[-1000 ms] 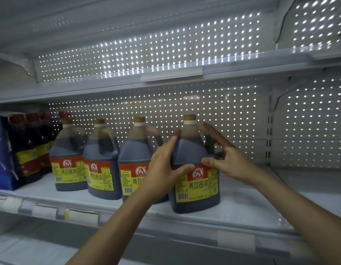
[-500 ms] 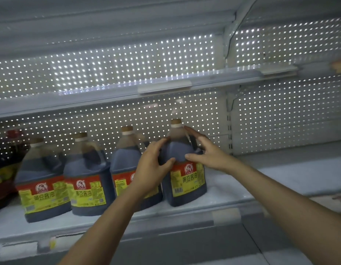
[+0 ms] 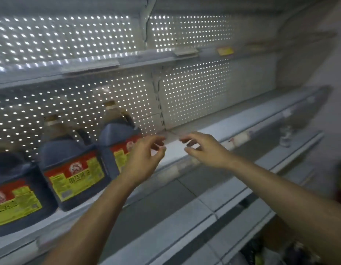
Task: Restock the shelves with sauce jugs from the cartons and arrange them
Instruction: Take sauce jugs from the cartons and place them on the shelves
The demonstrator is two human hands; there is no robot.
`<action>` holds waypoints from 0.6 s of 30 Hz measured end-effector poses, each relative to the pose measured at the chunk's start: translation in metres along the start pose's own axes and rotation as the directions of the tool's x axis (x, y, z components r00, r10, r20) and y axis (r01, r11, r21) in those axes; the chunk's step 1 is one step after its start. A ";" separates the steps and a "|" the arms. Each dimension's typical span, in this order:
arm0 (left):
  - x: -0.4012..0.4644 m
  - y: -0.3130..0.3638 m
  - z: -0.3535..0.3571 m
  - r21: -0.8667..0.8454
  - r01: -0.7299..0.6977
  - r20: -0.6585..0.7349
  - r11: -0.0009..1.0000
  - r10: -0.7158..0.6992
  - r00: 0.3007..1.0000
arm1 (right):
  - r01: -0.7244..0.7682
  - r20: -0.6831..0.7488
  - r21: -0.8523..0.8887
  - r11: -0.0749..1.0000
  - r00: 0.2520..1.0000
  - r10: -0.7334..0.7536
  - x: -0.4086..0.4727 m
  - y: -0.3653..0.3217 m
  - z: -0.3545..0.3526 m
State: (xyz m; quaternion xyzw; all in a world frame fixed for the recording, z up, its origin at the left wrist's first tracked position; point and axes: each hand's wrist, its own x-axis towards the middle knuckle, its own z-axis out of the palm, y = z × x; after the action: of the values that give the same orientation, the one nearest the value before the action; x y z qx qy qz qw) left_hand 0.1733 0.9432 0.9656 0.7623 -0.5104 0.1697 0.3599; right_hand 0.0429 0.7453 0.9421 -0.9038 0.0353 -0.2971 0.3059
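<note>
Three dark sauce jugs with red and yellow labels stand in a row on the white shelf. The rightmost jug is partly covered by my left hand. A second jug stands left of it, and a third is cut off by the left edge. Both my hands hover just right of the rightmost jug, fingers loosely curled, holding nothing. My right hand is over the bare shelf, a small gap from the left hand.
A perforated back panel with light shining through runs behind the shelf. An upper shelf hangs overhead with a yellow price tag. A lower shelf edge runs below. Blurred items show at the bottom right.
Both hands have let go of the rightmost jug and pulled back to its right. The view has swung to the right, so the jugs now sit at the left.
</note>
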 end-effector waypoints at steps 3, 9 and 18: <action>0.012 0.031 0.054 -0.074 -0.057 0.131 0.996 0.067 0.989 | -0.084 -0.058 -0.069 0.994 0.995 0.080 -0.043 0.031 -0.035; 0.039 0.121 0.185 -0.170 -0.216 0.302 0.961 0.260 0.917 | -0.307 -0.146 -0.200 0.931 0.948 0.281 -0.141 0.113 -0.118; 0.039 0.272 0.408 -0.313 -0.281 0.549 0.907 0.415 0.726 | -0.602 -0.166 -0.268 0.752 0.798 0.580 -0.321 0.250 -0.241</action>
State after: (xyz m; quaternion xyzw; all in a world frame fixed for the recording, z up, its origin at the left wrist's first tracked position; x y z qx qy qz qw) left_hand -0.0998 0.5635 0.8132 0.6238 -0.7473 -0.0717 0.2174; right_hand -0.3257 0.4935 0.7869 -0.8710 0.3757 -0.2083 0.2382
